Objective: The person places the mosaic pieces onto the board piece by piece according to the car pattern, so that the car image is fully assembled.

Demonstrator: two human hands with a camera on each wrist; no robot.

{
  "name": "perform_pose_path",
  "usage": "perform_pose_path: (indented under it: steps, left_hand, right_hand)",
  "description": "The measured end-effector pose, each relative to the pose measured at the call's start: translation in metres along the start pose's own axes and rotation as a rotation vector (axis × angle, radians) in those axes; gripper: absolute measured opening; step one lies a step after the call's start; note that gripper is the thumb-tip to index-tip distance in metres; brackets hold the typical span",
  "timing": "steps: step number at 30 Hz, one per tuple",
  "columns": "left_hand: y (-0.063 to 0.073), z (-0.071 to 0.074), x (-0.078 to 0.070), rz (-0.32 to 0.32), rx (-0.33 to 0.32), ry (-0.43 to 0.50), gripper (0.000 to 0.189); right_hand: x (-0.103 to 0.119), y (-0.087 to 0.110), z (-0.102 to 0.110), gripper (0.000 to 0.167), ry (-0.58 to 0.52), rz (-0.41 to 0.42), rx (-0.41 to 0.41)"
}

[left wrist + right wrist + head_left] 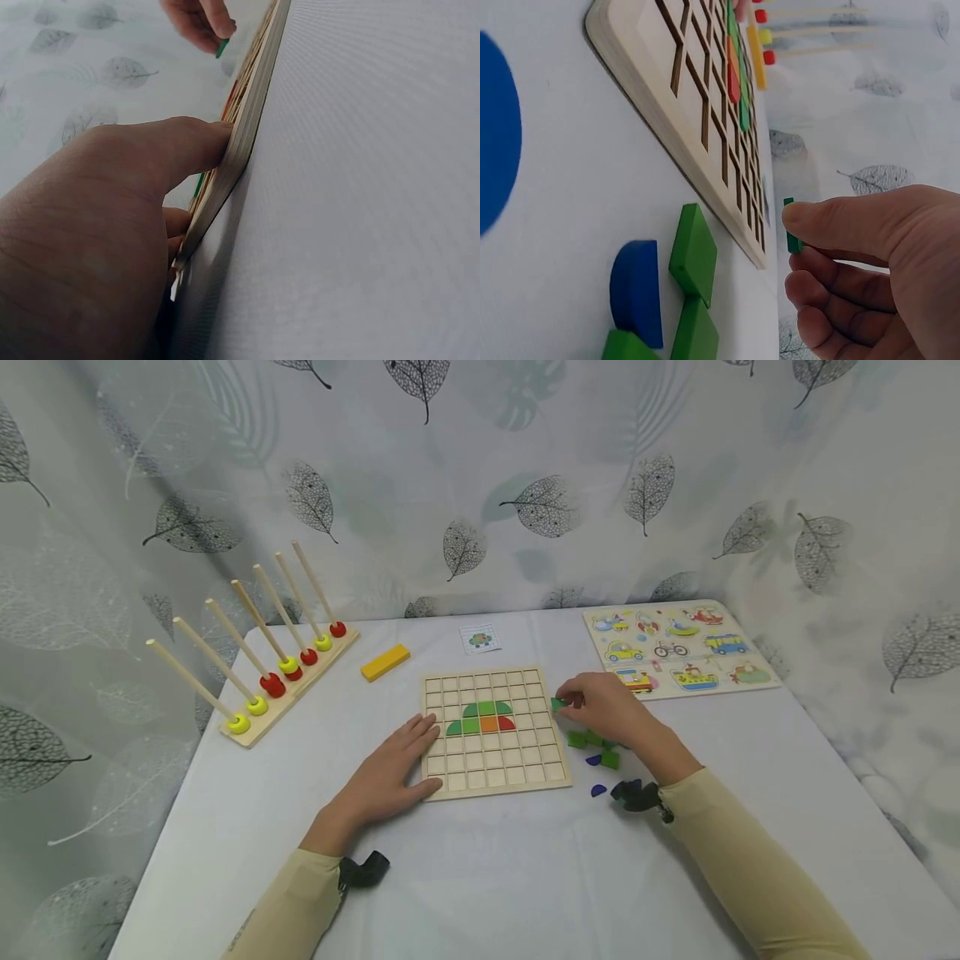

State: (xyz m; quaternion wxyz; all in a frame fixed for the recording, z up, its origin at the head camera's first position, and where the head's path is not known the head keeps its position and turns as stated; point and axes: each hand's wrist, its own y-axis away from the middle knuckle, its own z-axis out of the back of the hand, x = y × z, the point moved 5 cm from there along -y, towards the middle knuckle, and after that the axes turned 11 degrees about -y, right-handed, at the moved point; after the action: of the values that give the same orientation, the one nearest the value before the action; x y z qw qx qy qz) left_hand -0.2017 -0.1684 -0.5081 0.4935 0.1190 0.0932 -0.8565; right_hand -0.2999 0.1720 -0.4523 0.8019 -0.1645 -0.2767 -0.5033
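Observation:
A wooden grid board (pixel 495 782) lies on the table, bearing green, orange and red pieces in its middle cells. My left hand (pixel 382 777) rests along the board's left edge, fingers extended and the thumb near the lower corner. Just off the board's right side, my right hand (pixel 611 710) pinches a small green block (pixel 792 241) between thumb and fingers, raised above the table in the right wrist view. Below that hand lie loose green squares (pixel 694 255) and blue half-round pieces (pixel 637 294). The right hand partly covers the pile in the head view.
A peg stand (pixel 288 693) with red and yellow beads stands at the left. Beside it lies a yellow block (pixel 386 662). A small picture card (pixel 480 639) lies behind the board, and a vehicle puzzle board (pixel 678 649) sits at the back right.

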Motion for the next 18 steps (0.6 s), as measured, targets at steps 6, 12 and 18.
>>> perform_pose_path:
  steps: [6, 12, 18]
  left_hand:
    - [0.0, -0.001, 0.0, -0.012, -0.008, 0.0, 0.087]
    - [0.0, -0.001, 0.002, -0.01, -0.006, -0.007, 0.087]
    - [0.0, -0.001, 0.001, -0.016, -0.009, -0.004, 0.087]
  right_hand:
    - [0.006, -0.002, -0.005, 0.026, -0.004, 0.007, -0.015]
    - [0.014, -0.006, -0.01, 0.026, -0.019, 0.028, -0.006]
    - [0.024, -0.007, -0.012, 0.025, -0.042, 0.033, -0.004]
